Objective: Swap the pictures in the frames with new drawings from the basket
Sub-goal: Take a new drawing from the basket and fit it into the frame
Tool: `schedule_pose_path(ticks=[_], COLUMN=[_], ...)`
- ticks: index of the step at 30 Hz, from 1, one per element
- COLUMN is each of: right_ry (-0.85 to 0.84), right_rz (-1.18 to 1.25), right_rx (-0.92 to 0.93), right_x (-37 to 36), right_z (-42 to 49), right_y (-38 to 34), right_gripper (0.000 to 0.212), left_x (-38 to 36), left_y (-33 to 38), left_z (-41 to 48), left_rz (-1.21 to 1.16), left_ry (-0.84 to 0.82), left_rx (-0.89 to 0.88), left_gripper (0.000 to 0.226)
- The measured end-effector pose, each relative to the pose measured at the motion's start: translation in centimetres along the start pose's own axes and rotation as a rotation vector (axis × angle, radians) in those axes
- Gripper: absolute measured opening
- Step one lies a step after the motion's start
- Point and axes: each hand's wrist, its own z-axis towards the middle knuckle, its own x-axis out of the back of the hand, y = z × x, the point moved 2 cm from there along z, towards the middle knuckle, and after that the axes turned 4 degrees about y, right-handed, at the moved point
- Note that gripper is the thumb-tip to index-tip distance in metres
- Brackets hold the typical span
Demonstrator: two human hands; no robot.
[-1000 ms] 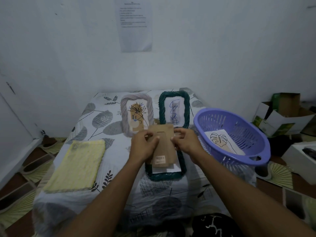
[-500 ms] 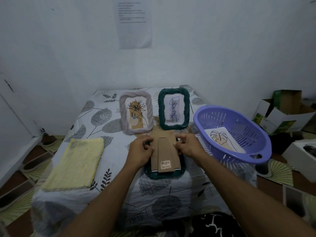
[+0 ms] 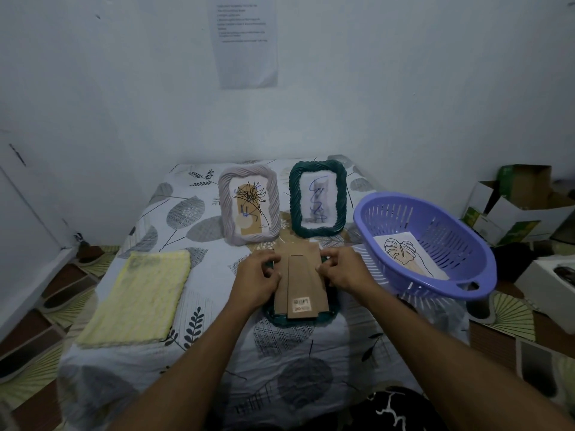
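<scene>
A dark green frame (image 3: 300, 318) lies face down on the leaf-print table (image 3: 217, 353). Its brown cardboard backing (image 3: 301, 284) with a barcode sticker sits in it. My left hand (image 3: 256, 276) presses the backing's left edge with curled fingers; my right hand (image 3: 343, 270) does the same at the right edge. Behind them stand a grey frame (image 3: 248, 209) with a flower drawing and a second green frame (image 3: 317, 203) with a blue scribble. A purple basket (image 3: 401, 213) at the right holds a leaf drawing (image 3: 404, 255).
A yellow cloth (image 3: 140, 297) lies folded at the table's left. Cardboard boxes (image 3: 516, 206) and a white box (image 3: 547, 278) sit on the floor at the right. A printed sheet (image 3: 245, 42) hangs on the wall behind the table.
The cardboard backing was held up above the lying frame; it has come down flat into the frame, and both hands now sit lower at its side edges.
</scene>
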Motion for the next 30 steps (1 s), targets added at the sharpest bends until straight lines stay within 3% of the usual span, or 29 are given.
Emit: schedule_pose_path(ticks=[10,14,17,26,30], right_ry=[-0.037,-0.031,-0.017,0.004,-0.004], right_rz=[-0.384,-0.498,-0.501,-0.393,-0.391], right_rx=[0.097,0.156,0.191,0.085,0.062], right_x=[-0.2,-0.8,-0.8,-0.9,-1.1], right_z=[0.0,-0.4,-0.7,-1.0,-0.8], right_y=[-0.4,0.1,0.3,0.7,0.9], right_gripper=[0.011,0.023,0.016,0.053,0.06], left_x=[-0.5,-1.0,-1.1,-1.4,-1.5], left_y=[-1.1,-1.8,-1.9,-2.6,-3.0], left_z=[-0.5,-1.0,-1.2,-0.9,-0.8], left_rz=[0.178,0.297,0.312,0.3,0.238], left_ry=[0.01,-0.01,0.016,-0.028,-0.053], left_rx=[-0.135,-0.167,-0.22,-0.149,-0.088], left_gripper=[0.031,0.029,0.027,0.025,0.023])
